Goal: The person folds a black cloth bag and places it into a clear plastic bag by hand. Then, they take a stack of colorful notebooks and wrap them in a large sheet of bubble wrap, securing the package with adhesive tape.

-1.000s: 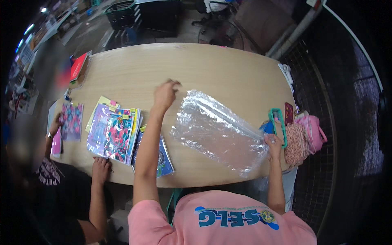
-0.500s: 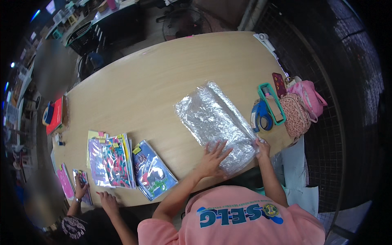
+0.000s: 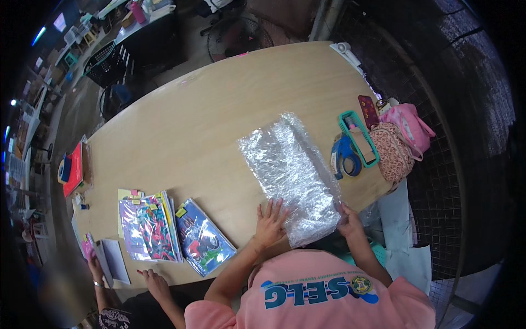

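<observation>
A sheet of clear, crinkled plastic film (image 3: 298,175) lies on the table before me, folded along its right side, its near end at the table's front edge. My left hand (image 3: 269,223) rests flat at its near left edge, fingers spread. At the near right corner, my right hand (image 3: 349,220) is closed on the plastic film, thumb and fingers pinching its edge. Left of my left arm lies a blue plastic-covered notebook (image 3: 204,237) with a yellow tab. Beside that sits a stack of plastic-covered notebooks (image 3: 150,227) with colourful covers.
On the right stand a blue tape dispenser (image 3: 345,158), a teal basket (image 3: 359,140), a patterned bag (image 3: 392,151) and a pink bag (image 3: 408,126). At lower left another person's hands (image 3: 156,282) handle an opened notebook (image 3: 114,262). A red folder (image 3: 74,172) lies far left on the table (image 3: 219,109).
The film's right side has been folded over further to the left. My left hand has slid left to the film's edge. The other person has opened a notebook.
</observation>
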`<state>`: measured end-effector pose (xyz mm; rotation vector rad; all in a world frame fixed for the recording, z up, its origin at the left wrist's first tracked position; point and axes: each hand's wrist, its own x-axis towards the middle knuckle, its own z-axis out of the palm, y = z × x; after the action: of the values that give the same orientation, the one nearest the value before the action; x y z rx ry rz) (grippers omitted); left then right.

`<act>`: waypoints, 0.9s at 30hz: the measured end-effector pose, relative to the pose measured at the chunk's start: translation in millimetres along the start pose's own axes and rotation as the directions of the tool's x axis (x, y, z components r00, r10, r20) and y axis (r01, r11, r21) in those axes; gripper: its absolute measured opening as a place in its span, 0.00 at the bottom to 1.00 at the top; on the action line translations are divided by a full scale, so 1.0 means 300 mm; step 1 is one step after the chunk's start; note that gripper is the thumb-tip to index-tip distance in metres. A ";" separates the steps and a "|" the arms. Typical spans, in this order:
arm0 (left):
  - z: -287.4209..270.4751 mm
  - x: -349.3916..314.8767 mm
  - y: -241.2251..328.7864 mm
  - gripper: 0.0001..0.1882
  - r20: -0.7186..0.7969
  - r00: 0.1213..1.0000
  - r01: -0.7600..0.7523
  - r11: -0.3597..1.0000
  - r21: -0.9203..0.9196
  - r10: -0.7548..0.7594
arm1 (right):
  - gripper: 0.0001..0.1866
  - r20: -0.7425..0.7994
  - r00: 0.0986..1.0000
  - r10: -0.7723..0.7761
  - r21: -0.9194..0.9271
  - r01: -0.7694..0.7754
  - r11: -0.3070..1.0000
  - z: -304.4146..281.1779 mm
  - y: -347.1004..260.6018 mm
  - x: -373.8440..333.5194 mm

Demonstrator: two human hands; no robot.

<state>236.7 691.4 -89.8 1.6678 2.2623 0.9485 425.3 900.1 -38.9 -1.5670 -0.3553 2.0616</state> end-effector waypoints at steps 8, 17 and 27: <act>0.244 0.030 -0.008 0.24 -0.494 0.850 0.226 0.974 0.024 -0.185 | 0.08 0.294 0.939 0.177 0.262 -0.257 0.930 0.067 -0.014 -0.098; -0.144 0.160 0.042 0.01 -0.311 0.950 -0.071 0.974 -0.215 0.001 | 0.37 0.733 0.662 -0.159 0.049 0.181 0.982 0.008 -0.119 -0.181; -0.142 0.037 0.066 0.07 -0.222 0.974 -0.068 0.989 -0.135 0.036 | 0.42 0.961 0.098 -0.260 -0.145 0.975 -0.168 0.226 -0.067 0.231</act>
<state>227.5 688.4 -42.6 1.6408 2.2296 1.3332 352.4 961.8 -65.1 -0.2787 -2.4125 1.0951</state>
